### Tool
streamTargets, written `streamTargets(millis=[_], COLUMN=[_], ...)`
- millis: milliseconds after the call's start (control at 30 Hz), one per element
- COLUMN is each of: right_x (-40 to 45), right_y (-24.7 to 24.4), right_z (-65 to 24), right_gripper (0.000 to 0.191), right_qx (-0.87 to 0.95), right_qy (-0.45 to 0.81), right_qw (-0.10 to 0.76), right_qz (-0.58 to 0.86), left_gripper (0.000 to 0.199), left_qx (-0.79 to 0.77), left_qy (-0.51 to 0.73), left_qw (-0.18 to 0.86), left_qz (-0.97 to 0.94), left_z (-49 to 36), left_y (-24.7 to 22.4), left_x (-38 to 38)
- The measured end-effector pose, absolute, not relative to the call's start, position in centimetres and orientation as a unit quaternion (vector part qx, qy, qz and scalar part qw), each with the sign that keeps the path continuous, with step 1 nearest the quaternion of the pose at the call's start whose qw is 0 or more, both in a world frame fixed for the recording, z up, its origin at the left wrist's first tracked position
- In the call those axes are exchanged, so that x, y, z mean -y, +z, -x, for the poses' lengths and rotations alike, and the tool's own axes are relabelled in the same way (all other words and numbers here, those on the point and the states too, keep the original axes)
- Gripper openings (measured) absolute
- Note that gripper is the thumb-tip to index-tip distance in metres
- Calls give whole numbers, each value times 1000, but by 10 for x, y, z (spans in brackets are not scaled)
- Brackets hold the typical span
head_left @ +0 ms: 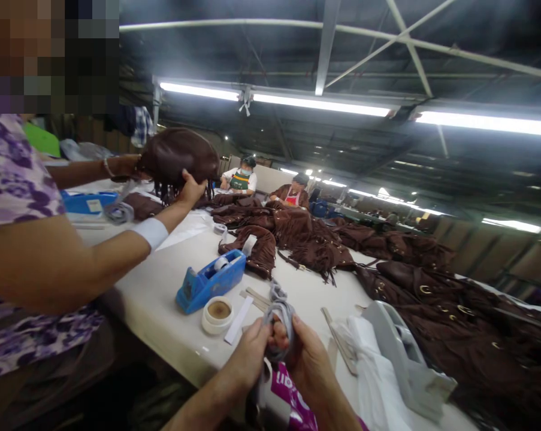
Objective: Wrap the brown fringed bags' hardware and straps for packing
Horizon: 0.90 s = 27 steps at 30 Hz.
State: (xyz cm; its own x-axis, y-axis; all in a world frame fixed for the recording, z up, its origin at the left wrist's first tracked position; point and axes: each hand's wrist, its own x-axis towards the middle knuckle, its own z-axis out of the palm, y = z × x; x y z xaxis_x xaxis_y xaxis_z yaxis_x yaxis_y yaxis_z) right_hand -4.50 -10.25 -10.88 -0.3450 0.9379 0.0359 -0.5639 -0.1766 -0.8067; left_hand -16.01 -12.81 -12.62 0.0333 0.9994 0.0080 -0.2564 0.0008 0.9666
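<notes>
A twisted grey cloth (279, 308) is bunched between my hands at the table's near edge. My left hand (252, 347) is closed on its left side, and my right hand (310, 347) grips it from the right. Fingertips show through a loop in the cloth's middle. Just below the cloth is a purple and white printed plastic item (288, 395), partly hidden by my wrists. Left of my hands stand a small white jar (218, 314) with brown contents and a blue tape dispenser (212, 280). A white strip (239, 320) lies between the jar and my left hand.
A grey tape dispenser (393, 347), folded white plastic (369, 371) and a metal ruler (338, 341) lie to the right. Brown fringed bags (306, 233) cover the table's far side. At left, a co-worker's hands (192, 188) hold up a brown bag (180, 155). Two people sit farther back.
</notes>
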Motion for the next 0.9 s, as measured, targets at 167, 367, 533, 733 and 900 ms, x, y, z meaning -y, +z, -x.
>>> streamTargets(millis=[167,367,533,733,900], right_x=[106,110,112,111,107], right_y=[-117,-121,-135,-120,-117], right_z=[50,60,69,59,65], right_gripper=[43,44,44,31,30], right_qx=[450,557,576,687,721], right_qy=[675,582,559,546,495], right_qw=[523,495,487,379,385], right_qz=[262,327,345,294,296], left_gripper=[28,29,52,52,50], left_qx=[-497,-515,-522,-531,-544], left_qy=[627,602,636,636,643], left_qw=[264,281,316,312,305], left_qz=[-539,-542,-471,-464,-445], left_z=[180,194,177,177,182], left_y=[-117,-113,-153,-161,-160], left_x=[140,157,151,145,140])
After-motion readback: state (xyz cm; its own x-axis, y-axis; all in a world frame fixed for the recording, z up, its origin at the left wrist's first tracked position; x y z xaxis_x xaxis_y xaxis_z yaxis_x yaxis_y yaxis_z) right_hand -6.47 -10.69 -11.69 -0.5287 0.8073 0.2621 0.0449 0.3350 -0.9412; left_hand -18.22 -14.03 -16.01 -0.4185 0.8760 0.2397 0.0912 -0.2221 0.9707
